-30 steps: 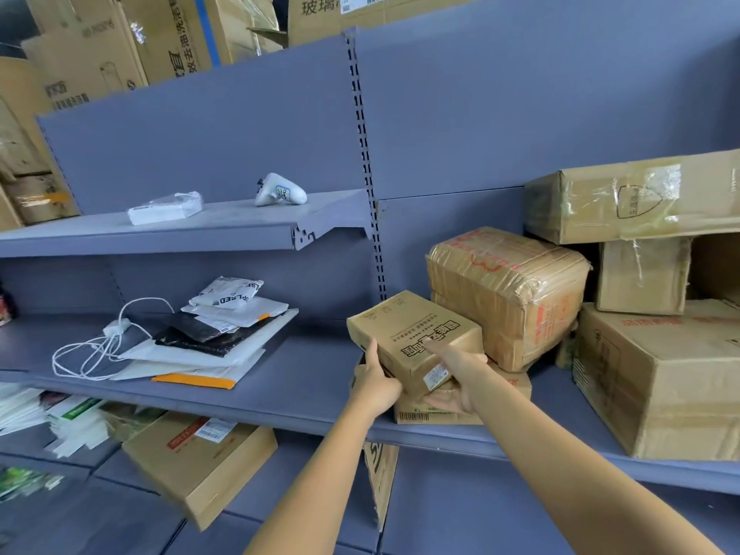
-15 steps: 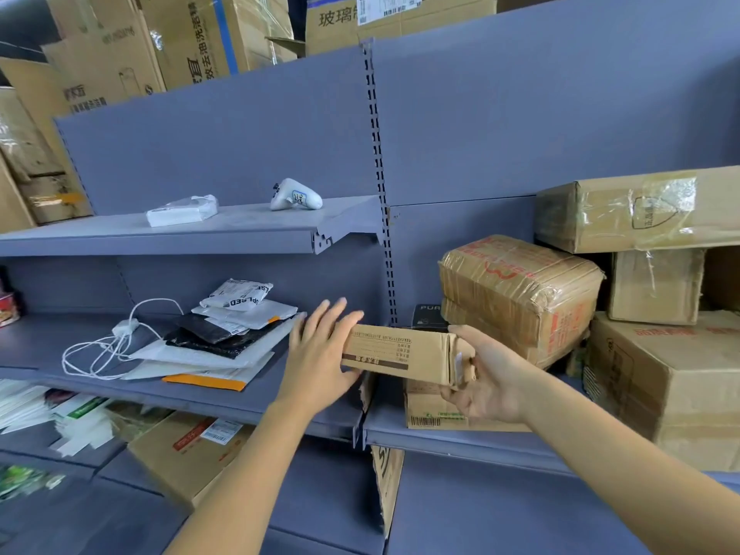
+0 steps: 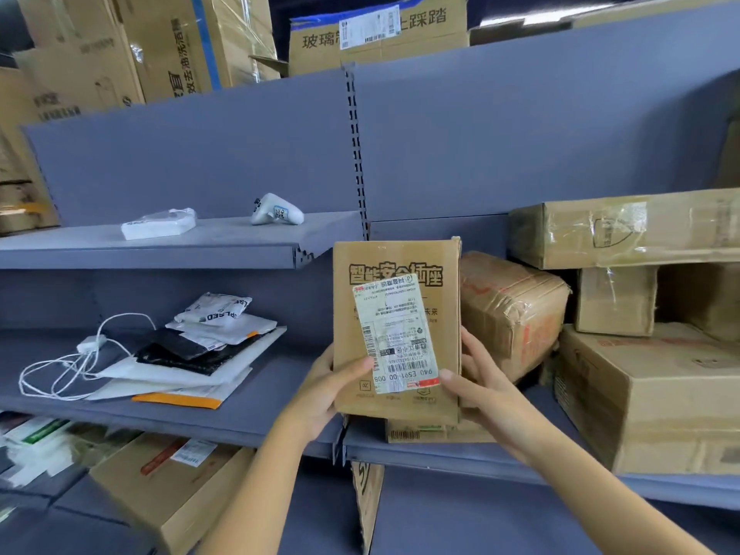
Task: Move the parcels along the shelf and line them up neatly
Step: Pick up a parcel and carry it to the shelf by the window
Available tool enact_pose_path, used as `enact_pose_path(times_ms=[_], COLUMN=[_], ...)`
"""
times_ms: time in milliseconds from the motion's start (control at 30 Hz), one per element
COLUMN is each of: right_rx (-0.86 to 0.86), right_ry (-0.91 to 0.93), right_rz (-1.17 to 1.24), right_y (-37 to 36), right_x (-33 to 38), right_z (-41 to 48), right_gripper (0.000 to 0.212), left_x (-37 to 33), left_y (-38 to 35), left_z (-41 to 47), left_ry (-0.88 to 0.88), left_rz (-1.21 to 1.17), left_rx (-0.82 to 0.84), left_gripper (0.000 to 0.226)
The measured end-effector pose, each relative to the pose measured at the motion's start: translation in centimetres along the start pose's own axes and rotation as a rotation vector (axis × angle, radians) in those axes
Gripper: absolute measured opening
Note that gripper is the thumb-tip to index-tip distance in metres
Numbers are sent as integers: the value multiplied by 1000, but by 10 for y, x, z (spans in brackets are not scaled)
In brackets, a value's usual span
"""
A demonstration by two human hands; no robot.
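You are standing in a parcel storeroom. Grey-blue metal shelving [image 3: 160, 258] carries taped brown cardboard boxes [image 3: 660, 394] and white plastic mailer bags [image 3: 224, 326], with large printed cartons [image 3: 176, 46] stacked behind.

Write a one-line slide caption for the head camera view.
Left hand and right hand hold a cardboard box upright, shipping label facing the camera, near a tape-wrapped parcel on a grey shelf.

Small brown carton [image 3: 352, 306] upright above shelf [image 3: 460, 460] edge, white label [image 3: 398, 338] frontward (print inverted); taped parcels [image 3: 508, 314] piled right, seemingly touching
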State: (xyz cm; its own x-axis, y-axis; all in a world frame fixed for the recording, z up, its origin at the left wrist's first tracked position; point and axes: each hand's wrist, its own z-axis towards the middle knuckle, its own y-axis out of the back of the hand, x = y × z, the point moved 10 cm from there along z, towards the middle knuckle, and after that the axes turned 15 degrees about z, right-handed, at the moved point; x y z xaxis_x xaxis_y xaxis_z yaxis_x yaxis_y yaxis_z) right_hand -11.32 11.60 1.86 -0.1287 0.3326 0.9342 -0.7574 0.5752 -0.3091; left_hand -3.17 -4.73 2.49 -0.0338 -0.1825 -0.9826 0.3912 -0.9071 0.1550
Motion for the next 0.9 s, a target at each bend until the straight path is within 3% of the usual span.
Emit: enact_pose_path(times_ms=[133,233,300,367,467,533,667,733,833,900], right_rx=[-103,-179,-216,-246,-304,-341,-396,-455,-524,-467], right_ry=[182,234,263,285,309,326,314,318,313,235], right_rz=[91,138,146,129,99,82,39,-28,-128,-196], right_y=[14,33,46,59,83,98,133,155,188,200], right_x=[21,29,36,43,51,58,81,103,146,174], right_z=[-4,-13,-23,-34,-56,-75,-116,-141,-178,-198], right_gripper=[80,100,101,94,84,66,56,50,35,29], left_x=[3,35,58,67,48,26,-33,-71,-121,-135], left_y=[-7,14,24,15,-29,-61,-111,-132,-176,-218], left_z=[8,17,19,25,36,39,34,29,19,11], left_ry=[-3,114,199,200,85,4,-190,-295,-441,-443], left_rz=[-31,-87,0,111,215,203,76,50,286,419], left_rx=[30,-132,-275,-314,-263,-211,-124,-83,36,169], left_gripper=[44,59,42,22,21,25,23,39,65,76])
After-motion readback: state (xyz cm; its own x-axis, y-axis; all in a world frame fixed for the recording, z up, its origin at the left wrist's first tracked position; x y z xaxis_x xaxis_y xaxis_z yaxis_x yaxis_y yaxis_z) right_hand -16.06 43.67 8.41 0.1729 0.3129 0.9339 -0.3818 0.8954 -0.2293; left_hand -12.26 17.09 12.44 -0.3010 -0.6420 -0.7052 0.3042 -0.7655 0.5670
